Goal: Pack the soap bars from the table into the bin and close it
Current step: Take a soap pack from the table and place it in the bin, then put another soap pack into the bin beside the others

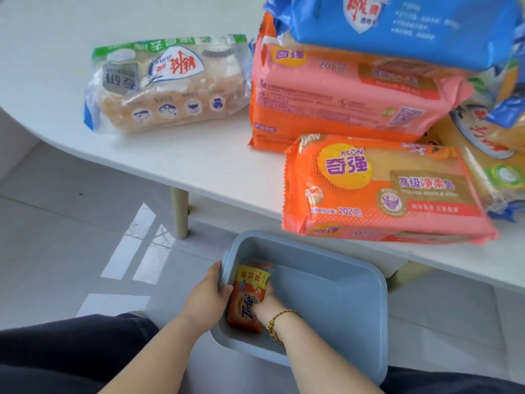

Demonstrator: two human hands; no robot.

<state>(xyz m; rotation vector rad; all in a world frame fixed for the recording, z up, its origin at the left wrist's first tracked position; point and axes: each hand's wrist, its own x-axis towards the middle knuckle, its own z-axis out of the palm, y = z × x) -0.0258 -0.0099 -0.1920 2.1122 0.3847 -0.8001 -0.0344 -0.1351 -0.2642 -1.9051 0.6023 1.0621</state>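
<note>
Early packing: right hand (265, 301), apparently gripping, sets Tide soap bar (246, 304) against grey bin (326, 305) left end, left hand (207, 294) clasps its rim; next needs a reach to Keon soap pack (383, 189) at counter (213, 166) edge.

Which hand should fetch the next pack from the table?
Probably the right hand, once it frees its soap bar: the orange pack lies on its side; the left hand grips the bin.

The bin (341, 294) was grey-blue, the Tide soap bar (246, 298) orange and yellow, the Keon soap pack (383, 191) orange and pink with dots, the table (199, 160) white
</note>
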